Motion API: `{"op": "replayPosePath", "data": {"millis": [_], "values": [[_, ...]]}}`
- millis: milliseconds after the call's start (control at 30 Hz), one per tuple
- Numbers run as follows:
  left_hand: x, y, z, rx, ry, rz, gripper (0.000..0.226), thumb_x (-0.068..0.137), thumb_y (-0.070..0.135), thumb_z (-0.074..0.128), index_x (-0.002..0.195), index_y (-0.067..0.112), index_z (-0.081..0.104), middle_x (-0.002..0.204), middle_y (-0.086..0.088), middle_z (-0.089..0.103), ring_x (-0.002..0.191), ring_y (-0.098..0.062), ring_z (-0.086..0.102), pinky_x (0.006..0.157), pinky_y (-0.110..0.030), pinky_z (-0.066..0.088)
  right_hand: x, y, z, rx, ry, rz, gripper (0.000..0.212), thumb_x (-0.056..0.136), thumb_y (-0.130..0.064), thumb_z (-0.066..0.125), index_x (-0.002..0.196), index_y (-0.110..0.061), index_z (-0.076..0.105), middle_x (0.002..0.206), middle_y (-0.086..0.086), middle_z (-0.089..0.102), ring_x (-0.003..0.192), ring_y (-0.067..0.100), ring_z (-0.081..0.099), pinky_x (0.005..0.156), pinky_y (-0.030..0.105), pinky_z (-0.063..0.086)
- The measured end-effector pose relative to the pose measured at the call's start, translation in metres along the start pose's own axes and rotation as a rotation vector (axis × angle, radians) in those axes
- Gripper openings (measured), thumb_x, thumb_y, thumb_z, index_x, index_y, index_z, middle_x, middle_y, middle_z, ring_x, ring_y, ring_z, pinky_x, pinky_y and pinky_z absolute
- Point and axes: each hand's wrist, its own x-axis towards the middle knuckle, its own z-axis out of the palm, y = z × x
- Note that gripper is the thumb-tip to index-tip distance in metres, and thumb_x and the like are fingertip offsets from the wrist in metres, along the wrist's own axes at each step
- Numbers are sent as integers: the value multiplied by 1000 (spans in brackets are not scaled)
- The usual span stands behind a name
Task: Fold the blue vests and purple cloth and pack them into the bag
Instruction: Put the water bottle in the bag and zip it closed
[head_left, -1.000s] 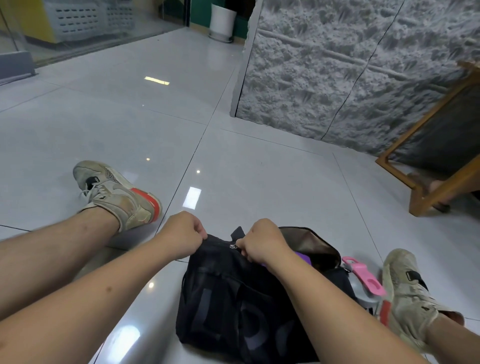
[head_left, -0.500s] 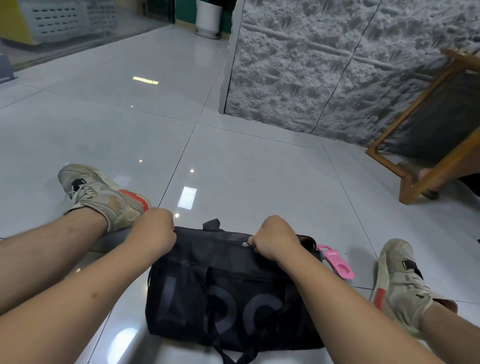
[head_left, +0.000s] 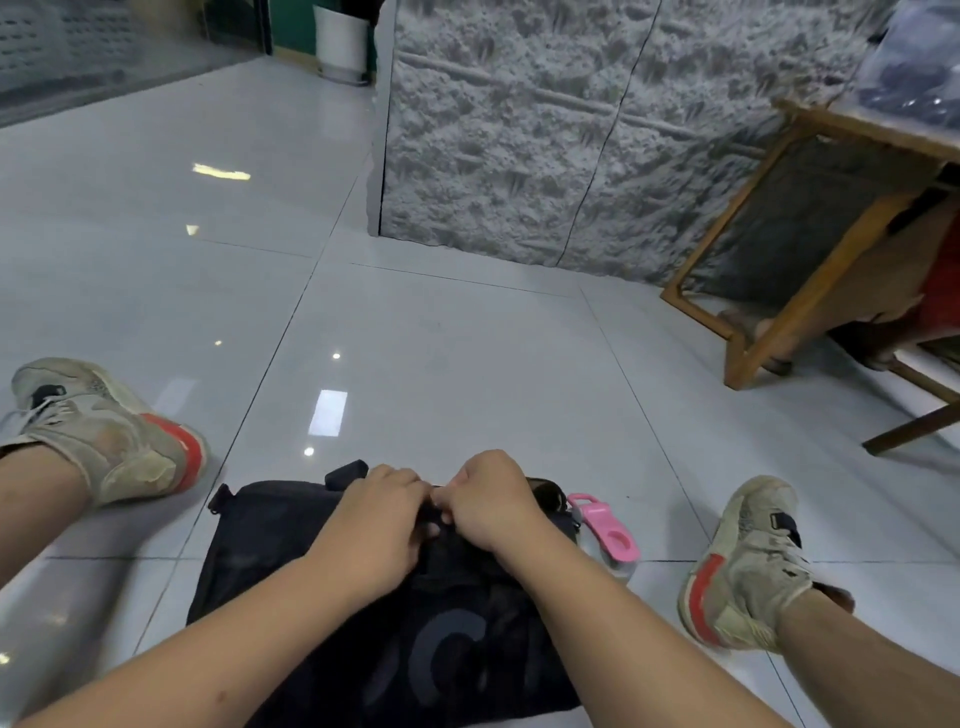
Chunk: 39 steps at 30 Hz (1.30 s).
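The black bag (head_left: 291, 561) lies flat on the grey tiled floor (head_left: 467, 364) between the person's spread legs, its top edge drawn together so that nothing inside can be seen; no blue vest or purple cloth shows anywhere. Both hands meet at the middle of that top edge. The left hand (head_left: 379, 525) is curled into a loose fist with its fingers tucked under, pressing on the dark fabric, and the right hand (head_left: 488, 506) is bunched close against it, its fingers pinched on something small and dark, perhaps a zip pull, though the knuckles cover it and I cannot be sure. A pink clip (head_left: 605, 527) pokes out just beside the bag's right end, seemingly fixed to a clear bottle that is mostly hidden. Pale lettering on the bag's near side is covered in part by the forearms. A worn sneaker (head_left: 109, 431) rests to the left, another (head_left: 748, 561) to the right. A wooden bench (head_left: 810, 291) stands by the textured wall, cut off at the frame edge.
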Motion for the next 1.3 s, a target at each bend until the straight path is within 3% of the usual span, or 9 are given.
{"op": "replayPosePath", "data": {"millis": [200, 300, 500, 600, 700, 800, 933, 1133, 1300], "values": [[10, -3, 4, -28, 4, -164, 9, 95, 25, 69, 96, 18, 75, 93, 4, 60, 100, -19, 58, 86, -32, 45, -8, 12, -5, -43, 44, 40, 19, 90, -21, 65, 74, -11, 60, 70, 3, 58, 64, 24, 53, 53, 27, 37], [8, -7, 3, -67, 29, -227, 11, 94, 27, 72, 85, 26, 67, 86, 11, 56, 93, -15, 56, 80, -29, 42, -8, 19, -21, -74, 114, 101, 29, 91, -17, 62, 66, -13, 48, 64, 1, 51, 55, 20, 45, 47, 28, 29], [0, -16, 3, -153, 100, -205, 10, 91, 24, 76, 84, 26, 70, 84, 13, 60, 88, -12, 57, 80, -27, 42, -6, 36, -52, 43, 95, 263, 15, 74, -18, 62, 80, -7, 70, 81, 6, 76, 72, 30, 70, 62, 30, 50], [-2, -16, 0, -169, 113, -207, 16, 91, 23, 77, 80, 31, 67, 84, 13, 60, 85, -9, 56, 77, -26, 40, 2, 50, -58, 49, 102, 286, 16, 64, -16, 57, 71, -6, 66, 76, 13, 76, 60, 30, 63, 60, 34, 49], [-2, -18, 0, -191, 125, -202, 26, 89, 21, 78, 76, 36, 62, 83, 12, 61, 84, -7, 56, 77, -26, 42, 1, 56, -71, 40, 75, 293, 21, 71, -8, 58, 82, 5, 71, 85, 21, 77, 58, 28, 57, 56, 32, 43], [-1, -18, 0, -207, 142, -192, 28, 88, 18, 79, 73, 36, 64, 80, 12, 61, 83, -6, 57, 75, -25, 42, -4, 57, -88, -27, 75, 314, 9, 76, -2, 58, 71, -1, 65, 73, 18, 71, 60, 29, 59, 57, 29, 43], [0, -17, -1, -219, 149, -200, 27, 88, 17, 79, 73, 35, 65, 80, 12, 62, 83, -7, 58, 76, -28, 45, -12, 58, -104, -209, 70, 319, 32, 88, -2, 61, 61, -11, 46, 59, 9, 52, 51, 24, 47, 51, 24, 36], [3, -19, -3, -231, 180, -239, 29, 87, 20, 80, 72, 38, 63, 80, 13, 62, 83, -9, 59, 80, -32, 49, -16, 57, -99, -378, 72, 266, 32, 97, -15, 59, 68, -12, 47, 62, 1, 51, 53, 17, 45, 48, 25, 36], [4, -20, 0, -270, 193, -286, 20, 87, 20, 80, 75, 30, 69, 82, 10, 64, 83, -9, 60, 78, -27, 45, -24, 50, -80, -506, 119, 208, 20, 83, -2, 55, 71, -16, 46, 73, -1, 52, 61, 17, 47, 57, 26, 39]]}}
